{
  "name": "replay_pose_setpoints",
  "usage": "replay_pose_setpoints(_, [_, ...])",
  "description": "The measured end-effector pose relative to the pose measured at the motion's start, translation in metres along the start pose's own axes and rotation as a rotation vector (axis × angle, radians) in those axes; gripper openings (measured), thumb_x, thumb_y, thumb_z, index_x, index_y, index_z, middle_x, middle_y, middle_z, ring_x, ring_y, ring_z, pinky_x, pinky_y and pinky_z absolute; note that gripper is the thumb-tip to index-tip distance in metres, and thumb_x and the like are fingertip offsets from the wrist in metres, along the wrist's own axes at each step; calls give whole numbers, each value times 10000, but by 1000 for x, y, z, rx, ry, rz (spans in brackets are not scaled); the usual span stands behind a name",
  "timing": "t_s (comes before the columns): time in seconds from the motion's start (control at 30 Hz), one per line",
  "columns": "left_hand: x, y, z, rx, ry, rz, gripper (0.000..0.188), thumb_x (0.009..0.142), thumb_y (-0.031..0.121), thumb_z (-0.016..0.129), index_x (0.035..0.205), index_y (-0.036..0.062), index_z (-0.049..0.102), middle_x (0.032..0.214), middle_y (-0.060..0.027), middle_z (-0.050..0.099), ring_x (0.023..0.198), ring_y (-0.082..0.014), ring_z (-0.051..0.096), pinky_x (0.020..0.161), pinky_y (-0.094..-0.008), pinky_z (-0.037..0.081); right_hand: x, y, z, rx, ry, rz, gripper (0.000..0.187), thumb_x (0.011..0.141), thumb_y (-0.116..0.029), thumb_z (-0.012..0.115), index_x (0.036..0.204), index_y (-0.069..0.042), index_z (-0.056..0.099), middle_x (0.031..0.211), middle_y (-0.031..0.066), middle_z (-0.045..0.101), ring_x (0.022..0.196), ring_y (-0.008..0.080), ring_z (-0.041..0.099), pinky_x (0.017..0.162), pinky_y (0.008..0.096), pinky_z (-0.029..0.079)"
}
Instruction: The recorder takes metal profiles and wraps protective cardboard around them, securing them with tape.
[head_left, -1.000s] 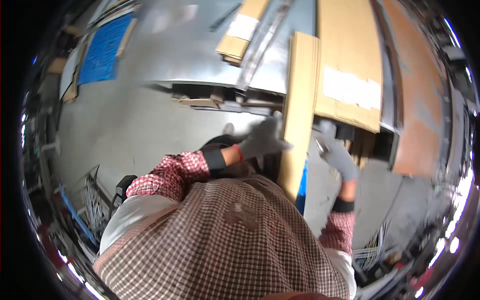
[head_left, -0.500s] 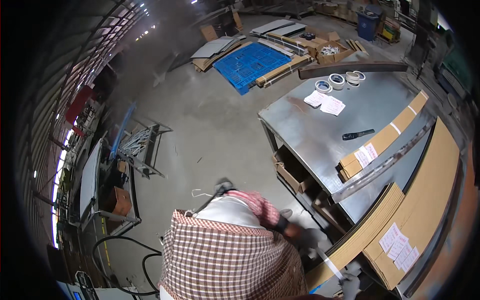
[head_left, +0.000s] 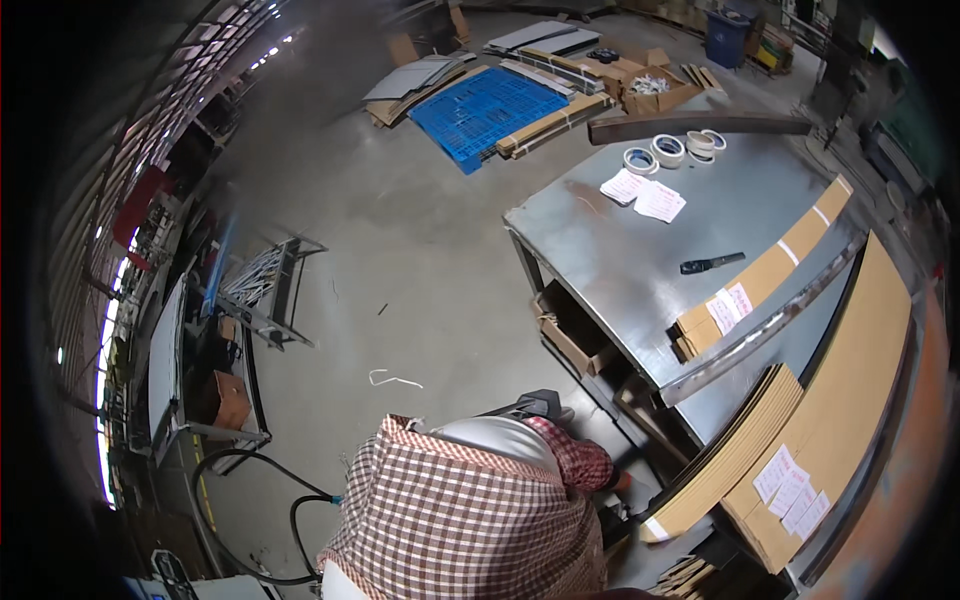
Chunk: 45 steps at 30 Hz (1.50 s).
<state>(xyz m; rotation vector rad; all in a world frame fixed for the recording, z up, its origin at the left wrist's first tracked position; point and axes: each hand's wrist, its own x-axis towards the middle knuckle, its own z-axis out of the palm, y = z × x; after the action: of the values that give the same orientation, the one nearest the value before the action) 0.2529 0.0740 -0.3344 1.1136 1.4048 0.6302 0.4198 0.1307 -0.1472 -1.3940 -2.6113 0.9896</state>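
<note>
My left arm, in a red checked sleeve, reaches down beside the brown checked apron. Its gloved left hand is dark, blurred and partly hidden, so its fingers do not show. It is close to the near end of a stack of long cardboard strips. White tape lies across that end. My right hand is out of sight. Below the stack, more cardboard pieces show at the lower edge.
On the metal table are tape rolls, paper slips, a black tool, a taped cardboard bundle and a wide cardboard sheet. A blue pallet lies beyond; a black hose loops at left.
My right hand has left the view. My left hand has drawn nearer the apron and away from the tape on the strips. More cardboard pieces now show below the stack.
</note>
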Motion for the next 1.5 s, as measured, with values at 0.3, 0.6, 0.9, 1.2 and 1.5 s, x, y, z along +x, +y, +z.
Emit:
replay_pose_setpoints(0.3, [-111, 113, -59, -183, -254, 361, 248, 701, 222, 645, 799, -4, 667, 673, -158, 629, 587, -273, 574, 537, -416, 437, -43, -21, 16, -19, 1, 36, 742, 727, -40, 676, 1381, 41, 333, 1350, 265, 421, 1183, 310, 476, 1052, 309, 347])
replay_pose_setpoints(0.6, [-69, 138, 0, 525, 358, 462, 262, 702, 318, 680, 799, 76, 649, 679, -179, 632, 636, -377, 619, 554, -450, 467, -35, 6, -64, 512, -18, 44, 799, 715, -33, 661, 1405, 57, 266, 1359, 295, 383, 1231, 334, 426, 1099, 307, 295])
replay_pose_setpoints(0.9, [-102, 171, 10, 632, 479, 419, 187, 737, 241, 598, 788, 62, 617, 625, -147, 633, 535, -345, 612, 471, -474, 437, 75, 60, -35, 168, -597, -239, 131, 851, -138, 629, 778, -31, 617, 573, 36, 523, 484, 137, 510, 448, 310, 419])
replay_pose_setpoints(1.2, [-95, 171, -57, 76, 1136, -67, 619, 770, 493, 642, 1054, -51, 569, 1007, -244, 605, 880, -385, 630, 699, -471, 493, 72, 41, -19, 214, -270, -44, 211, 866, -172, 605, 775, 13, 558, 656, 122, 581, 627, 220, 567, 573, 363, 476])
replay_pose_setpoints(1.5, [-104, 86, 61, -174, 300, 40, 998, 769, 737, 560, 1210, -151, 442, 1201, -298, 539, 923, -313, 611, 787, -444, 495, 51, 61, -7, -158, -203, -240, 174, 775, -136, 643, 872, 2, 600, 818, 170, 613, 750, 279, 588, 681, 402, 489])
